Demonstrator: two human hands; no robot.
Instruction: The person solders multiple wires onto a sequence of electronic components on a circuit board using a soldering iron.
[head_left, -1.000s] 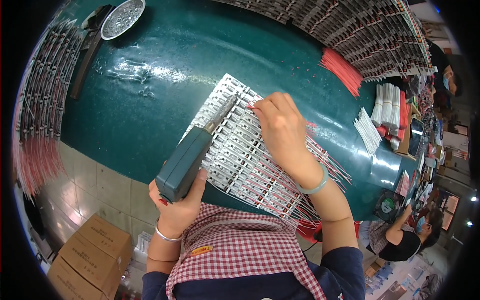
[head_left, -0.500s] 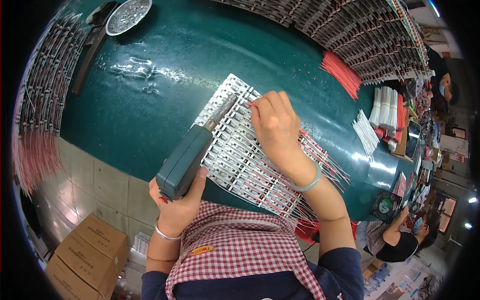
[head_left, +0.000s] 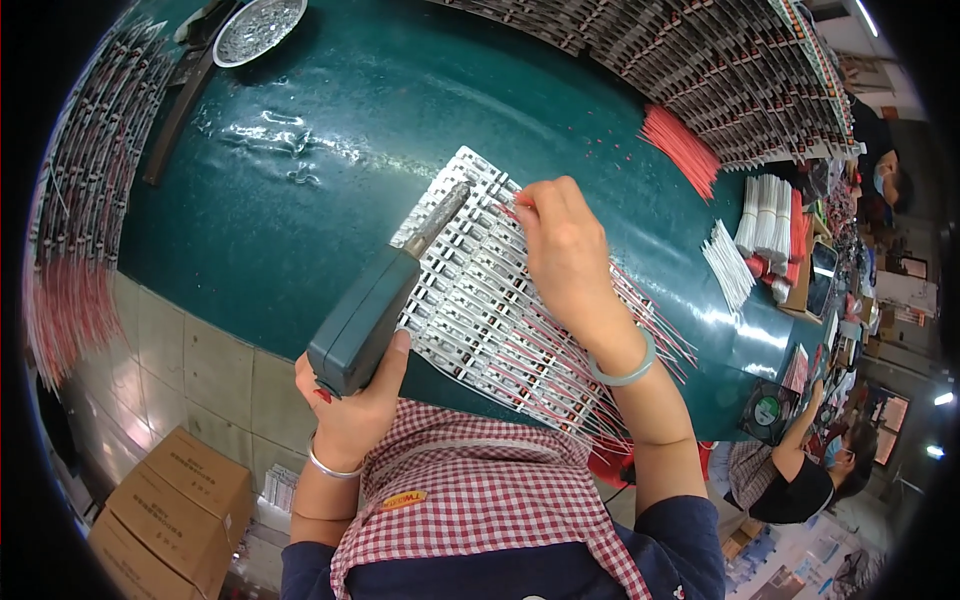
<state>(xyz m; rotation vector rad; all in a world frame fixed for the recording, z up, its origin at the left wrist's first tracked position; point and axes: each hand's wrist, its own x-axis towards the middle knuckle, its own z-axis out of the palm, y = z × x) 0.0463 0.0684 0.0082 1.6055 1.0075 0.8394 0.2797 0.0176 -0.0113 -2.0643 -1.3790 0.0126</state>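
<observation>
My left hand (head_left: pixel 362 408) is wrapped round the dark green handle of a soldering gun (head_left: pixel 362 315). The gun's metal tip reaches over the upper part of a panel of white and silver parts set in rows (head_left: pixel 450 300). Thumb and fingers of my right hand (head_left: pixel 568 245) are pinched on a thin red wire (head_left: pixel 507 210) at the panel's upper right. Several red wires (head_left: pixel 655 320) run out from the rows along the right side, partly under my right wrist. My fingertips hide part of the held wire.
On the green table lie a bundle of red wires (head_left: pixel 682 150) and white wires (head_left: pixel 728 265). A metal dish of silvery bits (head_left: pixel 258 32) stands at the far left. Stacked wired strips line the left (head_left: pixel 95 170) and back (head_left: pixel 690 70). Cartons (head_left: pixel 180 495) stand lower left; a co-worker (head_left: pixel 800 475) sits at right.
My right hand has shifted slightly right, away from the soldering gun's tip, with the red wire in its fingers. The soldering gun has moved a little to the left.
</observation>
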